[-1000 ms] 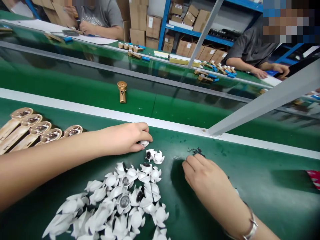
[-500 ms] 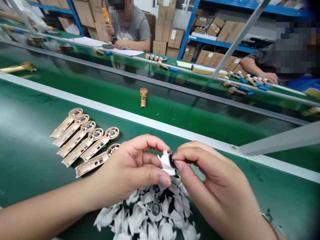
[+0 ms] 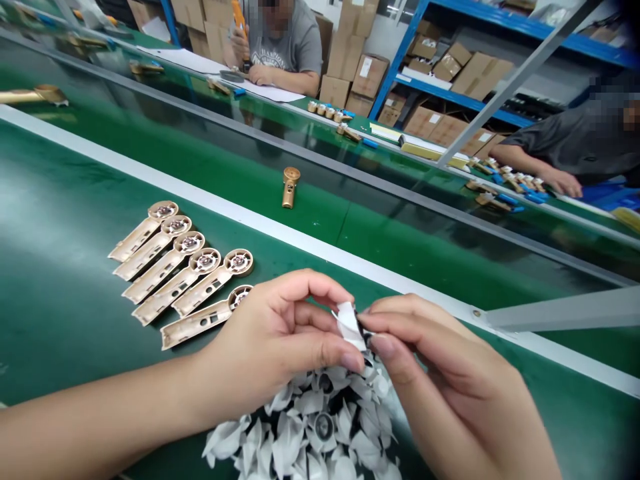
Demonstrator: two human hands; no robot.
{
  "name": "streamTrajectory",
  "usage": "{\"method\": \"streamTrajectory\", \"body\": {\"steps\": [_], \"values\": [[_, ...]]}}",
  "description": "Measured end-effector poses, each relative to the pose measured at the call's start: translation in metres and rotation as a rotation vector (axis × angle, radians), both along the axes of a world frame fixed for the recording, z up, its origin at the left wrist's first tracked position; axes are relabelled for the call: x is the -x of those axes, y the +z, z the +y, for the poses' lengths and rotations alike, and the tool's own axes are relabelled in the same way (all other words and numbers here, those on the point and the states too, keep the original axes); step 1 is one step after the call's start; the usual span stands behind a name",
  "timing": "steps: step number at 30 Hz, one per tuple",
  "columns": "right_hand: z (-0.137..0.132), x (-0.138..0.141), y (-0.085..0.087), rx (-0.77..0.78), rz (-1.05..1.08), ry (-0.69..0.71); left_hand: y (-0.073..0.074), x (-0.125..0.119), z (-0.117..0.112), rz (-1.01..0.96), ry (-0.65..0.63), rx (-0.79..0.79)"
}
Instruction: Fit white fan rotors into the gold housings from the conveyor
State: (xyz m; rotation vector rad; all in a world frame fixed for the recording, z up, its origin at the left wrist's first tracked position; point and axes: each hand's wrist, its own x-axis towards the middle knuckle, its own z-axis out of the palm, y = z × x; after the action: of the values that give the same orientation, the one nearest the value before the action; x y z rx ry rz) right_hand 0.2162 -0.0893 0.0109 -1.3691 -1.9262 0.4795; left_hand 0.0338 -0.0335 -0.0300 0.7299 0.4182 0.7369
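Note:
My left hand [image 3: 295, 327] holds a small white fan blade [image 3: 351, 325] between thumb and fingers. The fingers of my right hand [image 3: 430, 360] pinch at the dark hub side of this blade. Whether a separate small part sits between those fingertips, I cannot make out. Directly beneath both hands lies a heap of white fan blades [image 3: 280, 433], some with black round hubs showing. To the left of my left hand are several gold fan housing halves [image 3: 170, 283], set side by side at a slant, with round motor ends pointing away from me.
Beyond a white rail [image 3: 200, 193] runs a green belt [image 3: 340, 220] carrying a gold housing [image 3: 290, 187]. A grey post [image 3: 565, 308] juts in at right. Across the line sit two people, one in a grey shirt [image 3: 285, 47] with an orange tool. Cartons and blue shelves [image 3: 450, 87] stand behind.
My view has tilted slightly, moving the scene in the frame. The blade has turned, so its dark hub shows less. Both hands keep their grip, the right fingers still at the hub.

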Motion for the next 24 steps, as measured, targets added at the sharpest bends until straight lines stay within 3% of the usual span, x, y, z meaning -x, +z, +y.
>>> {"method": "streamTrajectory", "body": {"steps": [4,6,9,11,14,18,21,24], "values": [[0.002,0.000,0.000,-0.050,-0.097,0.129,0.006,0.006,0.008,0.094,0.122,-0.104],[0.012,0.003,-0.009,-0.076,-0.066,0.116,0.014,0.012,0.018,0.138,0.305,-0.236],[0.042,0.017,-0.034,0.097,0.023,0.013,0.026,0.025,0.036,0.158,0.673,-0.390],[0.068,0.036,-0.050,0.256,-0.052,0.066,0.029,0.032,0.045,0.145,0.779,-0.401],[0.098,0.072,-0.063,0.339,-0.177,0.252,0.028,0.038,0.052,0.154,0.773,-0.383],[0.103,0.096,-0.057,0.317,-0.194,0.323,0.025,0.043,0.054,0.214,0.690,-0.375],[0.084,0.074,-0.041,0.270,-0.139,0.297,0.027,0.049,0.055,0.229,0.521,-0.429],[0.059,0.034,-0.024,0.279,0.059,0.154,0.028,0.050,0.050,0.237,0.307,-0.476]]}}
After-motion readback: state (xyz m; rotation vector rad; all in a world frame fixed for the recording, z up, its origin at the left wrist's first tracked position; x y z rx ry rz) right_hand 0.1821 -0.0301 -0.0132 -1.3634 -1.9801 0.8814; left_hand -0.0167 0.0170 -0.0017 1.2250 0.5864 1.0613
